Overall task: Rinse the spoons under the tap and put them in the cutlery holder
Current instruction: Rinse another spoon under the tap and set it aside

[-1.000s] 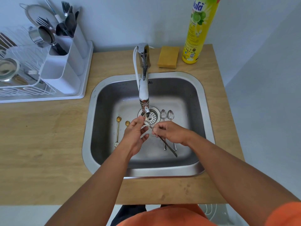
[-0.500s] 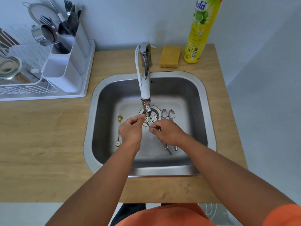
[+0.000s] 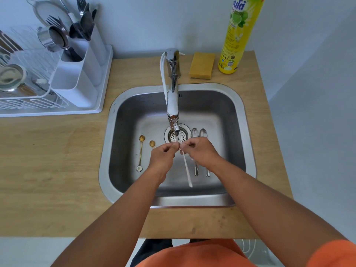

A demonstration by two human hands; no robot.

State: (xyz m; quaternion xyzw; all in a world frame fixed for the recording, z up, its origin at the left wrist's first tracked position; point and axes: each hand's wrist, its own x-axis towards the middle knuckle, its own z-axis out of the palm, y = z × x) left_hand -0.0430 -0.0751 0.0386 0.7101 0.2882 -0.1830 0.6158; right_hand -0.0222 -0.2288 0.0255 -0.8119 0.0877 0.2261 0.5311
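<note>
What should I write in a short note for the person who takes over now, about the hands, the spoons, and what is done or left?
Left hand and right hand both pinch one spoon under the running tap.
Waiting in the sink: two gold spoons, two silver spoons beside the drain.
Cutlery holder, left on the counter, already contains cutlery.
Left: finish this rinse, put the spoon in the holder, then rinse and store the four others.

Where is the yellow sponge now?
In the head view, the yellow rectangular sponge lies on the wooden counter behind the steel sink, between the chrome tap and the yellow bottle.
</note>
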